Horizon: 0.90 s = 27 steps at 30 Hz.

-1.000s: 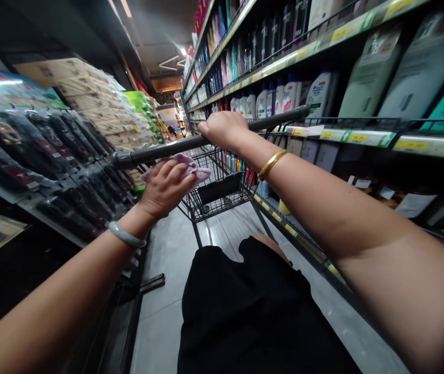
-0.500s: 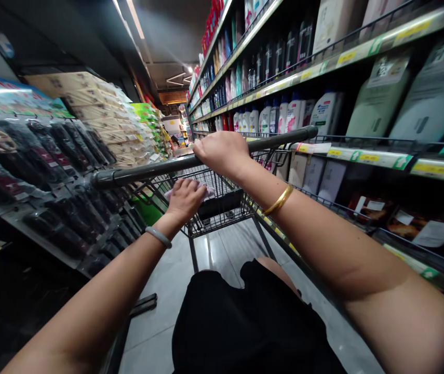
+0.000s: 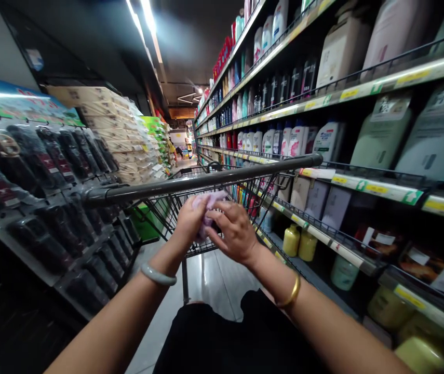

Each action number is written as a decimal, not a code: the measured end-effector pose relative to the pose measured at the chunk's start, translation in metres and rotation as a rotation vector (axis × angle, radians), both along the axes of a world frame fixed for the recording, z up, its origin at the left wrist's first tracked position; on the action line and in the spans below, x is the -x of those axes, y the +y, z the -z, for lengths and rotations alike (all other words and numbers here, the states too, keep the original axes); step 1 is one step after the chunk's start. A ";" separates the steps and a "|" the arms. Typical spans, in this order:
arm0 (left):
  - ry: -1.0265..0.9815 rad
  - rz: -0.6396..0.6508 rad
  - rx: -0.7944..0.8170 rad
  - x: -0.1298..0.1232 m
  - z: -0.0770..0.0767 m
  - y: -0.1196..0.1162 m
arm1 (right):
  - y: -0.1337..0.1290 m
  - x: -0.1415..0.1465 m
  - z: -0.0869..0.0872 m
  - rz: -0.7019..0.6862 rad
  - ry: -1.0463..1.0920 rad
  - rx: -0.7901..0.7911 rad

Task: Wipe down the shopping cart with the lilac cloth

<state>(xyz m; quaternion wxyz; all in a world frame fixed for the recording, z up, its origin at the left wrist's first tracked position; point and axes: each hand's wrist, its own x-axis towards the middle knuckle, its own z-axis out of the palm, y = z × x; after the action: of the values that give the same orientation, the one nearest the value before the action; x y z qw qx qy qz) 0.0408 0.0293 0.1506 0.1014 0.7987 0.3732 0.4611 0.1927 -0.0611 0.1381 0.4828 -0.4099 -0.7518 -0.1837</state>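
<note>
A crumpled lilac cloth (image 3: 216,197) is bunched between my two hands, below the cart handle. My left hand (image 3: 190,218) grips it from the left side, thumb on top. From the right, my right hand (image 3: 235,231) has its curled fingers pressed on the same cloth; its fingertips are partly hidden. The dark handle (image 3: 206,179) of the shopping cart (image 3: 171,208) runs across just above both hands, and neither hand is on it. A grey bangle (image 3: 158,275) circles my left wrist and a gold bangle (image 3: 294,292) my right.
Shelves (image 3: 377,184) of bottles line the right side, close to the cart. On the left stands a rack of wrapped dark goods (image 3: 81,150), with a stack of pale packages (image 3: 108,124) behind. Tiled floor (image 3: 210,275) shows under the cart, and the aisle runs ahead.
My right hand has let go of the cart handle and come down to the cloth in my left hand. The view has tilted up, so the handle and shelves sit lower.
</note>
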 end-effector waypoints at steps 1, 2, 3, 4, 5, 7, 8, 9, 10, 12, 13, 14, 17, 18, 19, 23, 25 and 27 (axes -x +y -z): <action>-0.097 0.091 0.097 -0.007 -0.002 -0.005 | 0.011 0.004 0.019 0.004 0.106 0.002; -0.231 0.215 0.239 -0.013 -0.004 -0.009 | 0.023 0.008 0.033 0.000 0.201 0.000; -0.328 0.301 0.347 -0.018 -0.006 -0.013 | 0.035 0.011 0.041 -0.009 0.281 -0.004; -0.372 0.339 0.385 -0.021 -0.007 -0.017 | 0.046 0.013 0.043 -0.026 0.343 -0.015; -0.354 0.310 0.335 -0.021 -0.009 -0.019 | 0.055 0.013 0.040 -0.048 0.390 -0.032; -0.152 0.075 -0.003 -0.016 -0.015 -0.021 | 0.066 0.007 0.026 -0.057 0.471 -0.082; -0.031 -0.059 -0.200 -0.012 -0.019 -0.020 | 0.070 0.003 0.018 -0.029 0.509 -0.107; 0.081 -0.168 -0.371 -0.008 -0.023 -0.019 | 0.074 -0.002 0.014 0.019 0.541 -0.124; 0.175 -0.242 -0.507 -0.005 -0.026 -0.016 | 0.078 -0.006 0.013 0.073 0.556 -0.130; 0.321 -0.276 -0.676 -0.004 -0.031 -0.009 | 0.090 -0.013 0.026 0.150 0.534 -0.114; 0.372 -0.263 -0.722 -0.007 -0.033 -0.004 | 0.098 -0.014 0.038 0.163 0.508 -0.093; 0.406 -0.249 -0.748 -0.011 -0.033 0.001 | 0.106 -0.015 0.052 0.167 0.491 -0.070; 0.426 -0.256 -0.755 -0.026 -0.029 0.015 | 0.121 -0.014 0.081 0.181 0.528 -0.021; 0.415 -0.267 -0.751 -0.031 -0.027 0.019 | 0.121 -0.014 0.081 0.177 0.554 -0.036; 0.400 -0.275 -0.745 -0.035 -0.025 0.023 | 0.118 -0.014 0.077 0.171 0.571 -0.061; 0.274 -0.254 -0.733 -0.038 -0.012 0.032 | 0.099 -0.017 0.037 0.182 0.551 -0.109; 0.197 -0.265 -0.741 -0.035 -0.003 0.036 | 0.099 -0.020 0.032 0.170 0.522 -0.095; 0.133 -0.329 -0.757 -0.034 0.004 0.041 | 0.108 -0.024 0.042 0.168 0.530 -0.065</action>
<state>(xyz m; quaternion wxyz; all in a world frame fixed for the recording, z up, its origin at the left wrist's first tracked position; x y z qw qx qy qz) 0.0744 0.0698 0.1470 -0.2988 0.7372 0.3058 0.5231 0.2167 0.0465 0.0965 0.6584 -0.4889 -0.5565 -0.1332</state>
